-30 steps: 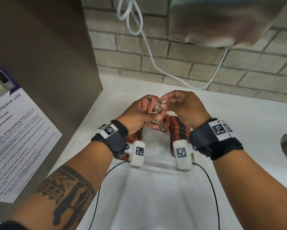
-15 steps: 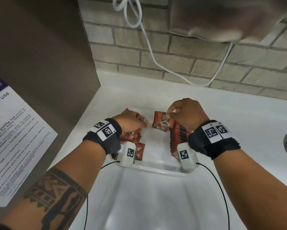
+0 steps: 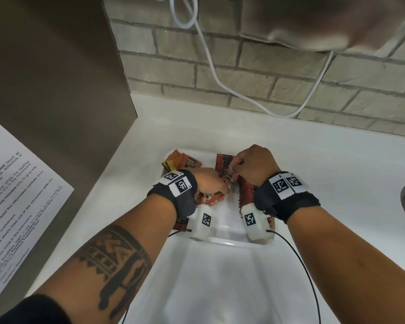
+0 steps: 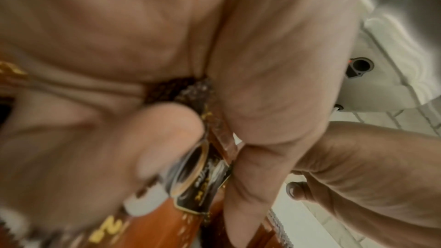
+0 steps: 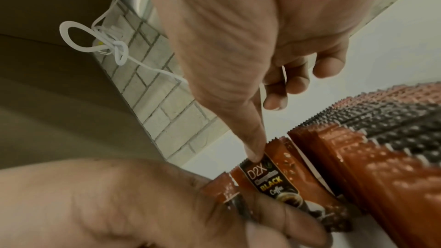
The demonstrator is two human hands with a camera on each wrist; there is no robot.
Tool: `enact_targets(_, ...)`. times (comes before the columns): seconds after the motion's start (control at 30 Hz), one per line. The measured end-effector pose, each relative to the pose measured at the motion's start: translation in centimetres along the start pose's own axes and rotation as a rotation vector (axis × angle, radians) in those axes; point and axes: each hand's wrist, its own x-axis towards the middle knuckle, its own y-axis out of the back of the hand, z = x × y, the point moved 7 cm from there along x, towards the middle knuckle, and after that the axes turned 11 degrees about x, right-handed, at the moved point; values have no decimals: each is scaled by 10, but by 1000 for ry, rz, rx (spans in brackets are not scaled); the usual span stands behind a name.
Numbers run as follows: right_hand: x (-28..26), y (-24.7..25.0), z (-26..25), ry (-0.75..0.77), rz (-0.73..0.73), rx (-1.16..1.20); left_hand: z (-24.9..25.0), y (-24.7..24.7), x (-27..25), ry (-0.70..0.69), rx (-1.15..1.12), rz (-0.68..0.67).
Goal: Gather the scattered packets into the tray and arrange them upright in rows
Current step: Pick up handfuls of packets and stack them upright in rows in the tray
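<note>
- My left hand (image 3: 208,183) has its fingers (image 4: 167,139) clamped on a few packets (image 4: 205,167) over the tray (image 3: 229,240).
- My right hand (image 3: 255,167) pinches one packet (image 5: 274,180) by its top, beside the upright row (image 5: 381,139).
- Loose packets (image 3: 182,161) lie at the tray's far left, on the desk (image 3: 337,164).

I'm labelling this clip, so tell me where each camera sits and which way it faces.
Head: on the head, facing down at the tray; shows both forearms, left hand, right hand.
Left wrist: under the left hand, along its fingers gripping packets.
Right wrist: under the right hand, along its fingers at the D2X packet by the upright row.
Shared: all three show the right hand.
</note>
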Motion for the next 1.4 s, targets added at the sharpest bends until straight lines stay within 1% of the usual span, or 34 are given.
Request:
enact_targets(0.27,4,-2,4,-22,-16,-41,-3,1,9,52,10,2)
enact_targets(0.6,10,-2,9,-58,-43,-22,-5,-1,6,65,-14,-3)
enact_targets(0.87,8,1,7,-4,9,13,-3,-2,-4,64,-32,-11)
enact_targets(1.0,6,11,3,36,62,29,-4,2,-8,49,-109,3)
enact_targets(1.13,3,12,4,23,48,55,-5,0,-9,39,-141,-6)
enact_targets(1.27,-2,12,3,23,42,51,-1,-8,-12,52,-111,-26)
enact_targets(1.4,-5,12,1,15,52,58,3,-4,-17,48,-74,21)
